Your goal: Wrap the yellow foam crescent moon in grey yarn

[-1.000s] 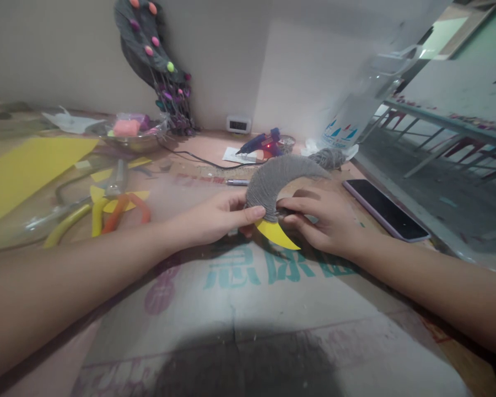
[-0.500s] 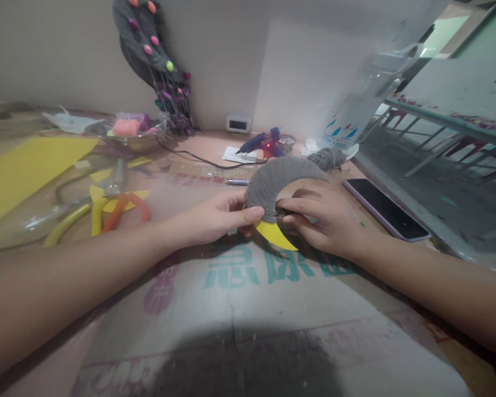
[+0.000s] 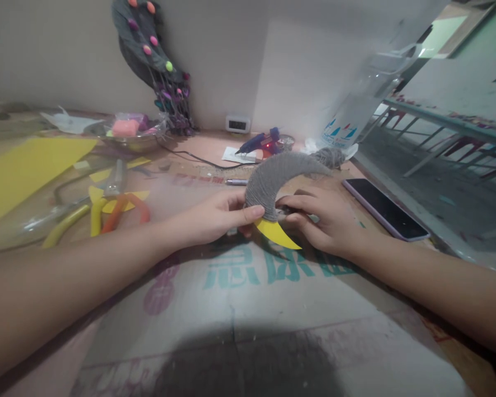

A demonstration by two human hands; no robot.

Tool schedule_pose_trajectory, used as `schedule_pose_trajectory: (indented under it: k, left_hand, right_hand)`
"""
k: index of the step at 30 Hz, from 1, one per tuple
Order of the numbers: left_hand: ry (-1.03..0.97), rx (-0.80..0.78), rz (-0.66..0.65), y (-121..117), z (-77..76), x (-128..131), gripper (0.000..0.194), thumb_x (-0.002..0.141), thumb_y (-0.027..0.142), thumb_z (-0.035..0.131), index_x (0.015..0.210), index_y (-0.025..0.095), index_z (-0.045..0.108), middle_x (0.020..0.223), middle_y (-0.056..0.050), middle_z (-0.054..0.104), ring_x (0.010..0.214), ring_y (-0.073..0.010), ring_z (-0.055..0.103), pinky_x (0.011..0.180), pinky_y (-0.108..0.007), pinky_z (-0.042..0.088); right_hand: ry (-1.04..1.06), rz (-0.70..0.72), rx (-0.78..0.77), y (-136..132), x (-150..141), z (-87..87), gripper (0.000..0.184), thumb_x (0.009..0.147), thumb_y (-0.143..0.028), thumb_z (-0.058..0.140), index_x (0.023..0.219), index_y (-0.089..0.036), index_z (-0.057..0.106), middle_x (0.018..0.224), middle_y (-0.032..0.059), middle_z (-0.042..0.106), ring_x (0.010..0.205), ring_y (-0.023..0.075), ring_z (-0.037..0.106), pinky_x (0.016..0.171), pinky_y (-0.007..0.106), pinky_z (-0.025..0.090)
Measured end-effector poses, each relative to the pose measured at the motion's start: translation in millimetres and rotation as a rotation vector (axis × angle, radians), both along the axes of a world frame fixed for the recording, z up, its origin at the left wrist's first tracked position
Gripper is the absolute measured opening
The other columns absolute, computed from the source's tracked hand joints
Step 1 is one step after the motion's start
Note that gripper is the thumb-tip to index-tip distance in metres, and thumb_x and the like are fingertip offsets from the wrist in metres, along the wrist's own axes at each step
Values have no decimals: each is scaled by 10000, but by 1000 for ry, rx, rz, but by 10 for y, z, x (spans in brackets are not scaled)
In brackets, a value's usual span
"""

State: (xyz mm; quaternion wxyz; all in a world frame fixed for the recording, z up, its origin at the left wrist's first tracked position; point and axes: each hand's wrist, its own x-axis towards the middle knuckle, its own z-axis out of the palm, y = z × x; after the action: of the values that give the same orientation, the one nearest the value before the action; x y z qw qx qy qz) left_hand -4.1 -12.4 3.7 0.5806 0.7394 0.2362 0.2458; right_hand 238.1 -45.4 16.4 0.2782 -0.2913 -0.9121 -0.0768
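A crescent moon cutout (image 3: pixel 268 179) is wrapped in grey yarn over most of its length, with its lower yellow tip (image 3: pixel 279 234) bare. My left hand (image 3: pixel 227 215) grips its outer left edge, thumb on top and fingers underneath. Inside the curve, my right hand (image 3: pixel 318 220) is closed in a pinch on grey yarn (image 3: pixel 282 210) close to where the wrapping ends. The fingertips partly hide that yarn. Behind the upper tip lies a loose bundle of grey yarn (image 3: pixel 333 156).
A blue glue gun (image 3: pixel 258 142) with a lit red light stands behind. The phone (image 3: pixel 386 208) lies at right. Pliers with yellow handles (image 3: pixel 97 216), orange-handled pliers (image 3: pixel 118 212) and yellow sheet (image 3: pixel 33 171) are left. A bottle (image 3: pixel 347 118) stands at back right.
The crescent has turned slightly in my left hand, its tips shifting a little to the right. My right fingers have moved slightly off the wrapped edge, with more yarn showing between.
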Motion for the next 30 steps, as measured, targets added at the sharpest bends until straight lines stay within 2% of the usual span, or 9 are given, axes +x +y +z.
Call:
schedule_pose_trajectory:
  k: [25, 30]
  left_hand:
    - [39, 20, 4, 7, -2, -1, 326, 913, 495, 582, 932, 169, 594, 715, 7, 580, 635, -121, 536, 547, -236, 373]
    - [25, 28, -8, 11, -4, 4, 318, 915, 487, 582, 930, 170, 596, 728, 10, 579, 646, -119, 542, 577, -240, 400]
  right_hand:
    - [-43, -29, 17, 1, -4, 13, 215, 989, -292, 498, 1049, -193, 679, 779, 49, 667, 712, 171, 598, 656, 304, 417]
    - [-27, 16, 20, 26, -8, 15, 187, 985, -281, 509, 1009, -191, 672, 793, 52, 681, 730, 172, 609, 675, 312, 429]
